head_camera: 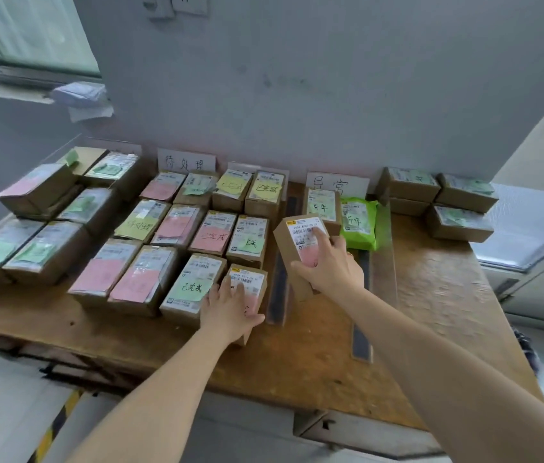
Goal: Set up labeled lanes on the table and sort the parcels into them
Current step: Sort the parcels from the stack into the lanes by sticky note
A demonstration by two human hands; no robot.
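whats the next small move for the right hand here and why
Probably lower the tilted box that the right hand grips onto bare table right of the dark divider strip: rows left of it look full. Fingers cover its pink note, so the lane is uncertain.

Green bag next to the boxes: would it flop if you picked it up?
Probably floppy: the green bag is a crinkled soft pouch, not a stiff carton like the cardboard box beside it. Its glossy skin might feel slippery. It lies flat, so it is unlikely to roll or tip.
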